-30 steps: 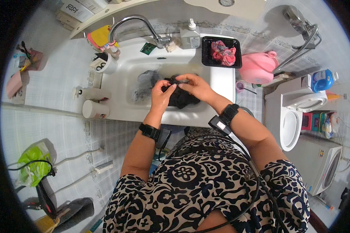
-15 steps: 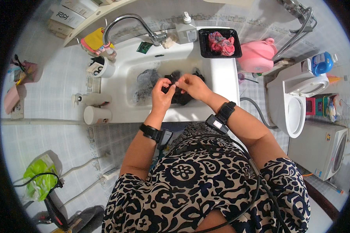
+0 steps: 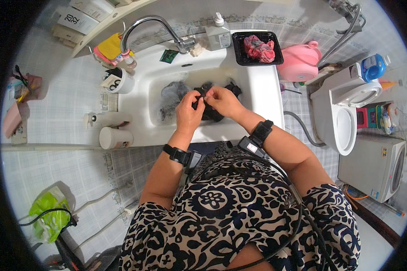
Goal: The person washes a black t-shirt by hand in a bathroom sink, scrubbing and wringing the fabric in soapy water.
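Note:
A white sink (image 3: 261,97) holds cloudy, sudsy water with dark wet cloth in it. My left hand (image 3: 188,114) is over the basin with its fingers curled, pinching a bit of black cloth (image 3: 211,113). Close beside it, my right hand (image 3: 224,103) has thumb and forefinger pressed together on the same cloth, the fingertips of both hands almost meeting. Greyish dark fabric (image 3: 173,95) floats in foam left of my hands. The lower part of the black cloth hangs or lies in the water; which, I cannot tell.
A chrome faucet (image 3: 184,44) arches over the back left rim. Behind the sink stand a pump bottle (image 3: 219,35) and a black tray (image 3: 239,56) with wet pink-red cloth (image 3: 260,49). A white cup (image 3: 123,82) sits at the left. A toilet (image 3: 348,122) is at the right.
My hands remain together over the basin, the left one's fingers slightly more curled around the black cloth. The view has shifted slightly.

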`<state>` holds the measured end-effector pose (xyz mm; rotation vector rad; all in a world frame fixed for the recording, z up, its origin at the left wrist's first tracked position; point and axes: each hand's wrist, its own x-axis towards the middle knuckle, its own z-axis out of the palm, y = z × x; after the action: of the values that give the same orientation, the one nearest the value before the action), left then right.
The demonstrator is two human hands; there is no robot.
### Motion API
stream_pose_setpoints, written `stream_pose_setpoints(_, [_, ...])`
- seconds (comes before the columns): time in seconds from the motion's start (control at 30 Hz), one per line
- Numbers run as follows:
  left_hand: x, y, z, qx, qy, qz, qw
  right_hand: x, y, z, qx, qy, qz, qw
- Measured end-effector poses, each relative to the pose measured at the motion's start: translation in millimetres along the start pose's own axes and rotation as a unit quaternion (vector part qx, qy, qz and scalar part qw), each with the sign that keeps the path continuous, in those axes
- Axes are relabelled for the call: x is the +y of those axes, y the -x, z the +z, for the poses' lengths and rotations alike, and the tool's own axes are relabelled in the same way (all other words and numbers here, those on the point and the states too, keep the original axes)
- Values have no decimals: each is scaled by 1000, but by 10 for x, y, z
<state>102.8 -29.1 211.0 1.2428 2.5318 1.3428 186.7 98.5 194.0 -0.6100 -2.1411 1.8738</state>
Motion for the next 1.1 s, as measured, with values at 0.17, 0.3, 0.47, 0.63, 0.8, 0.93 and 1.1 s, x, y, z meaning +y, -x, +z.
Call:
stream_pose_setpoints(0.17, [39, -95, -100, -54, -68, 22, 996, -77, 16, -9, 14, 41, 0, 999])
stream_pose_setpoints(0.3, [41, -132, -105, -33, -73, 74, 994, -65, -24, -17, 7, 60, -15, 998])
stream_pose_setpoints(0.47, [53, -105, -95, -32, -28, 0, 999, -130, -33, -22, 2, 82, -16, 996])
stream_pose_setpoints(0.63, [29, -101, -62, -36, -18, -21, 999, -113, -28, -44, -14, 85, -7, 996])
stream_pose_setpoints(0.8, [23, -147, -54, -75, -60, -34, 995, -86, -12, -68, -16, 81, -19, 996])
stream_pose_setpoints(0.93, [-38, -197, -15, -82, -10, -77, 994, -2, -35, -84, -38, 64, -29, 997])
stream_pose_setpoints(1.1, [-222, -252, 9, -56, 36, -130, 989, 176, -68, -126, -43, 28, -39, 998])
